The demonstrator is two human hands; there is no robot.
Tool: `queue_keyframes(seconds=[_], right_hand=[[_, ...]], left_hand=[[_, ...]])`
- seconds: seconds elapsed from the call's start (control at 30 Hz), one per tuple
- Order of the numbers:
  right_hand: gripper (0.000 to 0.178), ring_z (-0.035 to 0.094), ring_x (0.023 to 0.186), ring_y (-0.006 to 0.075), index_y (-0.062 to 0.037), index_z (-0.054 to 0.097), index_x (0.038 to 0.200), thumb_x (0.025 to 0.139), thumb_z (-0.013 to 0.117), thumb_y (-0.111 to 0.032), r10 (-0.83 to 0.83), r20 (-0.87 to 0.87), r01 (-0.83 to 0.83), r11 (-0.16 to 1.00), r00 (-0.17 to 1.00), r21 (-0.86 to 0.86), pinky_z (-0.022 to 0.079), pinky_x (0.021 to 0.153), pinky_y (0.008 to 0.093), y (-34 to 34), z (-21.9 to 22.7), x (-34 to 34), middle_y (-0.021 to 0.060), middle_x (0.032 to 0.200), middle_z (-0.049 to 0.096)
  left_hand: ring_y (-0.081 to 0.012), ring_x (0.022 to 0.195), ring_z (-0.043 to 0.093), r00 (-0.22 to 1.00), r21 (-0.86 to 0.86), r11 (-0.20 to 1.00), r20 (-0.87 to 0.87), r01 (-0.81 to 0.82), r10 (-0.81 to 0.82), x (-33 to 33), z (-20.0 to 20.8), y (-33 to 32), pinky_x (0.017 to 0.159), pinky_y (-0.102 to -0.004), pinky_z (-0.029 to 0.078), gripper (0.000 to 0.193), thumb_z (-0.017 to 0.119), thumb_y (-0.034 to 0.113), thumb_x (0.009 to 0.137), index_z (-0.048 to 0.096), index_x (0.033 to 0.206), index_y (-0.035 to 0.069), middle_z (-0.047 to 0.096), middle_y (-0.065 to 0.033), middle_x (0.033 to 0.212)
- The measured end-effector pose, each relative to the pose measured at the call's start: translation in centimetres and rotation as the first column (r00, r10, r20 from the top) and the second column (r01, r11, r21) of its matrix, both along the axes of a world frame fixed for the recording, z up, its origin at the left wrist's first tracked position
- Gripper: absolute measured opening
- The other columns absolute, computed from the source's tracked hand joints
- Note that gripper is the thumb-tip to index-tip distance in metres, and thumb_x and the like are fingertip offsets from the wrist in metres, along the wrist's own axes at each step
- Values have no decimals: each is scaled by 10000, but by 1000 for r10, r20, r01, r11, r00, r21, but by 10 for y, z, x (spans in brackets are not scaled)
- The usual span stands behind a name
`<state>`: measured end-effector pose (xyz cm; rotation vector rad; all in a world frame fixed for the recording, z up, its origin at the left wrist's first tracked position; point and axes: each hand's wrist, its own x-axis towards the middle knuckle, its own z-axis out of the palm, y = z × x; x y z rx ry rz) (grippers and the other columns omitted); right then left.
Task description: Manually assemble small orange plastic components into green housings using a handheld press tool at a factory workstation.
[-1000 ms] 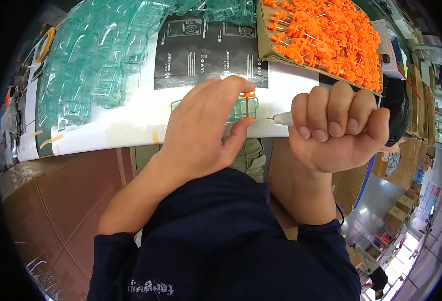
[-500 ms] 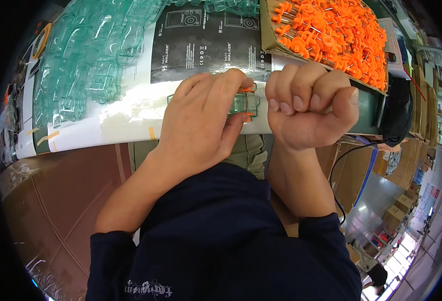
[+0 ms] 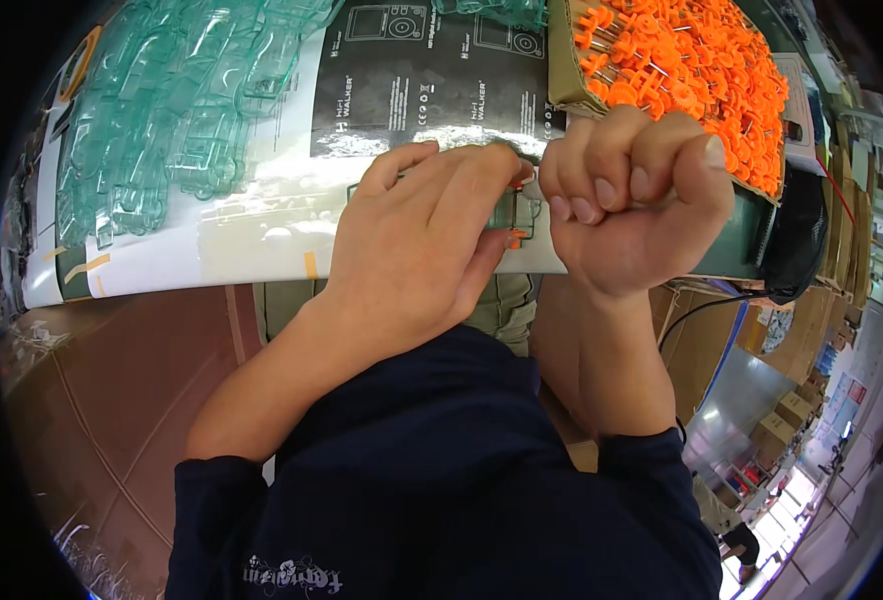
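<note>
My left hand point(image 3: 416, 235) is bent over a clear green plastic frame point(image 3: 528, 215) at the table's near edge. Its thumb and fingertips pinch a pair of small orange wheels point(image 3: 514, 240) on an axle that lies across the frame. Most of the frame is hidden under this hand. Just to the right, my right hand point(image 3: 641, 205) is held up as a loose fist, palm side showing, fingers curled in and thumb apart from them. Nothing shows inside the fist.
Many clear green plastic shells point(image 3: 161, 110) are heaped at the left. An open cardboard box point(image 3: 569, 75) of orange wheels on axles point(image 3: 681, 75) stands at the back right. A black printed sheet point(image 3: 431, 85) lies between them. Right of the box is a black pouch point(image 3: 796, 235).
The whole view has shifted slightly, so table and hands appear farther right. My left fingers cover a little more of the orange wheels. The right fist keeps its shape beside them.
</note>
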<state>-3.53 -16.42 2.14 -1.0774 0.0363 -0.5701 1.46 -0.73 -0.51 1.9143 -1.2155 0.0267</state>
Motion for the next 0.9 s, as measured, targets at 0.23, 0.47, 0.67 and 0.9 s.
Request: queue_keyframes(seconds=[0.23, 0.47, 0.67, 0.9], right_hand=[[431, 323, 436, 113, -155, 385, 658, 1048, 368, -339, 13, -56, -13, 1000, 998, 11, 281, 402, 272, -1, 4, 6, 10, 547, 403], [425, 309, 435, 110, -158, 379, 664, 1054, 355, -326, 28, -100, -36, 996, 995, -79, 260, 405, 269, 2, 4, 9, 8, 554, 401], [423, 315, 455, 113, -162, 385, 679, 1066, 361, -332, 86, 84, -93, 993, 993, 75, 274, 426, 274, -5, 7, -13, 7, 575, 402], [429, 341, 479, 123, -160, 393, 692, 1077, 385, -349, 131, 177, -144, 988, 975, 60, 313, 457, 283, -1, -8, -29, 11, 593, 402]], left_hand=[[-212, 983, 665, 1000, -16, 1000, -5, -1, 1, 2, -6, 0, 1000, -370, 434, 494, 730, 30, 747, 558, 1210, 46, 688, -41, 1087], [-214, 1013, 667, 998, 49, 999, -60, 18, -15, 4, 5, 1, 998, -365, 433, 506, 732, 36, 748, 566, 1226, 38, 692, -43, 1091], [-241, 1066, 659, 1000, 11, 1000, 20, -1, 1, 0, -5, 1, 994, -368, 451, 491, 747, 33, 754, 590, 1219, 30, 704, -58, 1155], [-240, 1114, 660, 997, -9, 1000, 75, -23, 24, -2, -9, 1, 996, -370, 455, 456, 751, 37, 770, 602, 1200, 27, 706, -51, 1204]])
